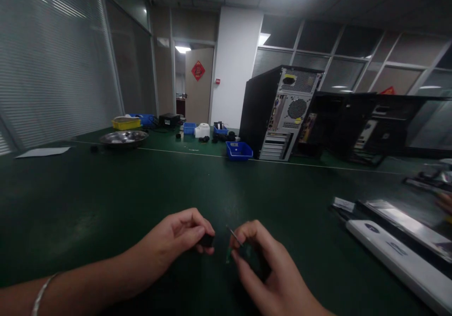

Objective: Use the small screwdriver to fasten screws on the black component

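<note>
My left hand (189, 233) is closed around a small black block (207, 240), which shows between its thumb and fingers. To its right, my right hand (261, 259) pinches a thin metal tool (233, 234) that points up and to the left. A small green piece (228, 255) is at the fingertips of the same hand; its shape is blurred. A short gap separates the two hands, both held low over the dark green table (158, 189).
A blue bin (239, 151) stands beside a black computer tower (264, 109). At the left is a metal bowl (123, 138) near a yellow basket (126, 124). A long white device (395, 255) lies at the right, with part of another person's hand (445, 203) at the edge.
</note>
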Demonstrator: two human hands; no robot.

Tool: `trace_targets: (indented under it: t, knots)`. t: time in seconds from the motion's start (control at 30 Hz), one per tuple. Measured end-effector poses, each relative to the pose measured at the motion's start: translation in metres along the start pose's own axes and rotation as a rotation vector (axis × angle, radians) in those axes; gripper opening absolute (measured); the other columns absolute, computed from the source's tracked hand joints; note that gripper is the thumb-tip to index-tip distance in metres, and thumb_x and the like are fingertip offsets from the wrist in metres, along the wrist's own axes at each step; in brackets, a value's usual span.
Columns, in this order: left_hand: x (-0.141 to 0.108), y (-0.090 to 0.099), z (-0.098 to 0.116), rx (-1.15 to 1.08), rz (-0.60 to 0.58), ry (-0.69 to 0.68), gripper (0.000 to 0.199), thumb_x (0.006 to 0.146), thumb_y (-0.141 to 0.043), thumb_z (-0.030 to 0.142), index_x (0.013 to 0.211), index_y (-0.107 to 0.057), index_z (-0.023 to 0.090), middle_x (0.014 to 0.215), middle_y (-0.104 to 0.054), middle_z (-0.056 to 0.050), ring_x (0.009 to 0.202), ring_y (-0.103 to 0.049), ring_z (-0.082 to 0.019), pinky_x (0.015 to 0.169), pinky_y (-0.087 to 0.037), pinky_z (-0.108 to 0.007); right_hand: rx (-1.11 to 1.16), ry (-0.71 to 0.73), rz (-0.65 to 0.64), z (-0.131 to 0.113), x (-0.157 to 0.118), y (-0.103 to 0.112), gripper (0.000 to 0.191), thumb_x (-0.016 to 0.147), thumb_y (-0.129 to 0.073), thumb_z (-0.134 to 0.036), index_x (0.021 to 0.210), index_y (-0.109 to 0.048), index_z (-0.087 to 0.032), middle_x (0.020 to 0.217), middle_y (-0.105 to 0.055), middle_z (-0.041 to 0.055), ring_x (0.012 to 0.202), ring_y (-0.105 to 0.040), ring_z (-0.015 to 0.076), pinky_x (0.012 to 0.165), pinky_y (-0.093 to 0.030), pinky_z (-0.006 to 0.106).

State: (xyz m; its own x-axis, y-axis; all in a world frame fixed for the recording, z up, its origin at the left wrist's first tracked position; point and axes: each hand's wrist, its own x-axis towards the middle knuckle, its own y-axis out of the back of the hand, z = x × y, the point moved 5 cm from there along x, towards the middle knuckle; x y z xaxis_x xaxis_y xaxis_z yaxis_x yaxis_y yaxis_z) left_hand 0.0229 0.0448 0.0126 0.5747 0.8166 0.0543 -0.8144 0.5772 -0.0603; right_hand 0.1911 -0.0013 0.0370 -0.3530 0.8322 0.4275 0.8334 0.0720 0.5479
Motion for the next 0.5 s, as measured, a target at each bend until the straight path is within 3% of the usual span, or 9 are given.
trace_targets:
  t: [0.1,0.17,0.33,0.5]
  knots:
    - [0.001,0.000,-0.003,-0.018,-0.012,0.018,0.041,0.088,-0.058,0.052,0.087,-0.067,0.012,0.075,-0.067,-0.004,0.065,-0.062,-0.015,0.064,-0.045,-0.027,0.046,0.077,-0.015,-0.003,-0.003,-0.003,0.015,0.080,-0.051,-0.007,0.087,-0.053,-0.021,0.077,-0.061,0.0015,0.067,-0.060,0.0156,0.060,-0.048,0.022]
    - [0.001,-0.003,-0.005,-0.053,-0.044,0.047,0.044,0.080,-0.066,0.056,0.083,-0.066,0.012,0.071,-0.068,-0.003,0.056,-0.061,-0.013,0.056,-0.042,-0.024,0.059,0.070,-0.039,-0.002,-0.004,-0.005,0.018,0.080,-0.052,-0.006,0.088,-0.055,-0.021,0.079,-0.064,0.0019,0.069,-0.063,0.0157,0.062,-0.049,0.022]
    - [0.000,-0.007,-0.007,-0.099,-0.116,0.087,0.037,0.073,-0.078,0.044,0.089,-0.070,0.011,0.080,-0.071,-0.005,0.061,-0.064,-0.013,0.060,-0.044,-0.023,0.037,0.013,-0.029,0.000,-0.003,-0.008,0.016,0.084,-0.054,-0.008,0.092,-0.059,-0.021,0.082,-0.069,0.0027,0.074,-0.067,0.0165,0.066,-0.052,0.021]
    - [-0.003,-0.010,-0.011,-0.081,-0.138,0.176,0.023,0.071,-0.080,0.027,0.089,-0.073,0.014,0.072,-0.070,0.000,0.060,-0.065,-0.011,0.057,-0.044,-0.020,-0.010,0.035,0.032,-0.003,-0.003,-0.007,0.012,0.084,-0.056,-0.011,0.087,-0.061,-0.021,0.077,-0.066,0.0015,0.070,-0.066,0.0158,0.064,-0.050,0.021]
